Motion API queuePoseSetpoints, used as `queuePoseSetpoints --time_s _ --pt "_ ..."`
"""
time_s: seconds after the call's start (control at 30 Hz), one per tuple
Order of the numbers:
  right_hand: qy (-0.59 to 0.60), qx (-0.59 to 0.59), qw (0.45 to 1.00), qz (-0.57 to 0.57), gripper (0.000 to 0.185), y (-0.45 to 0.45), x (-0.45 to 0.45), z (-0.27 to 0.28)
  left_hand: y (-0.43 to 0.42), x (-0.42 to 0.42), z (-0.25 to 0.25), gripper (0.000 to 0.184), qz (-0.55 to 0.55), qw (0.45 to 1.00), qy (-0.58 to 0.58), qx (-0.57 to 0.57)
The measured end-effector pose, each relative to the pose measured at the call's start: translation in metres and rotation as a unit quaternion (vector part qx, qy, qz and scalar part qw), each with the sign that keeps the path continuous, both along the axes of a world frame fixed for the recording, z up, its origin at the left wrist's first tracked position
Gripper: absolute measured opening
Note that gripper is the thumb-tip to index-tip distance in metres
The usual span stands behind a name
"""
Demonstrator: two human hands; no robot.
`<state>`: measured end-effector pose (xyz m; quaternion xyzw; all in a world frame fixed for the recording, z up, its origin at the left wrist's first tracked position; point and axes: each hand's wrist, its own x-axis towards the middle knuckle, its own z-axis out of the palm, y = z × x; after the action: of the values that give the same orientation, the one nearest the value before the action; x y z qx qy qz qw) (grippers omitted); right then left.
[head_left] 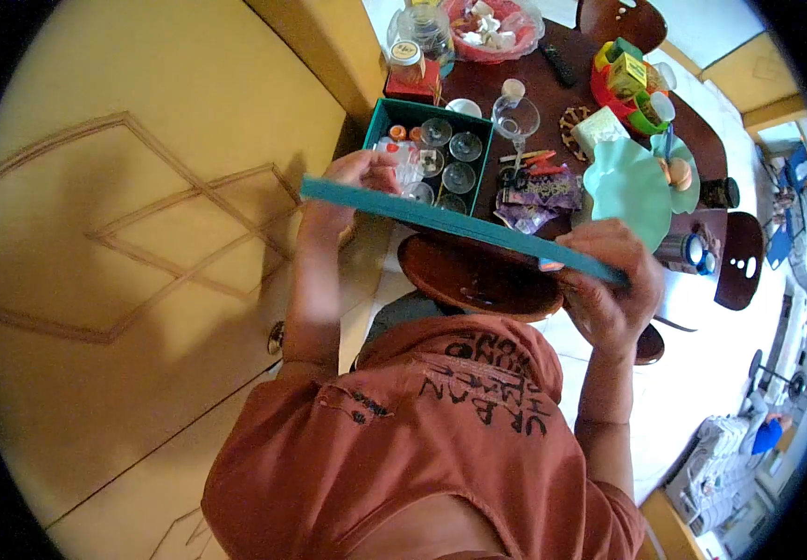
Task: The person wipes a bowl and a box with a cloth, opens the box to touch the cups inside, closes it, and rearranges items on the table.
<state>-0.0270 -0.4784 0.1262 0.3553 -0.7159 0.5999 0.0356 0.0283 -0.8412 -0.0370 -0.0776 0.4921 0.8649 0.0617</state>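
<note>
A thin, dark green board (459,224) is seen almost edge-on in front of my chest, slanting down to the right. My left hand (352,182) grips its left end, and my right hand (616,280) is closed round its right end. A small orange and white thing shows under the board beside my right fingers; I cannot make it out. Just beyond my left hand stands an open green box (484,177) of similar colour. Several clear glasses (459,175) sit in it, with small orange-topped items and clear plastic at its left side.
The dark wooden table (562,93) holds a stemmed glass (515,119), purple packets (542,191), a pale green scalloped dish (623,191), a red basket (492,33) and a jar (406,58). A brown chair (478,275) stands before me, a yellow door (161,215) at left.
</note>
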Motion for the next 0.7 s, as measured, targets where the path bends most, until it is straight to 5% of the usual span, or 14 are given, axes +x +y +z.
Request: queuePoseSetpoints --time_s 0.07,0.17,0.23,0.33,0.47,0.6,0.67,0.7 --pt "-0.014 -0.016 0.999 0.031 0.019 -0.003 -0.019 0.007 -0.004 0.006 0.003 0.051 0.003 0.996 -0.041 -0.08" --pt "-0.055 0.043 0.987 0.142 0.02 -0.01 -0.032 0.008 0.022 0.03 0.068 0.088 -0.12 0.984 0.125 -0.05" --pt "-0.08 0.071 0.982 0.156 0.021 -0.025 -0.033 0.005 0.029 0.036 0.098 0.089 -0.254 0.953 0.118 -0.117" --pt "-0.103 0.129 0.963 0.213 0.025 -0.049 -0.042 0.006 0.033 0.055 0.12 0.075 -0.309 0.916 0.15 -0.207" --pt "-0.107 0.111 0.956 0.251 0.032 -0.079 -0.047 -0.018 0.029 0.076 0.122 0.058 -0.246 0.895 0.083 -0.364" --pt "-0.067 0.13 0.988 0.041 0.053 -0.092 -0.058 -0.046 0.015 0.076 0.071 0.04 -0.047 0.95 -0.011 -0.307" --pt "0.057 0.14 0.974 -0.171 0.055 -0.088 -0.073 -0.096 -0.002 0.064 0.033 0.039 0.068 0.988 -0.034 -0.137" --pt "0.024 0.176 0.968 -0.18 0.054 -0.081 -0.074 -0.129 -0.007 0.06 0.016 0.039 0.066 0.988 -0.033 -0.135"
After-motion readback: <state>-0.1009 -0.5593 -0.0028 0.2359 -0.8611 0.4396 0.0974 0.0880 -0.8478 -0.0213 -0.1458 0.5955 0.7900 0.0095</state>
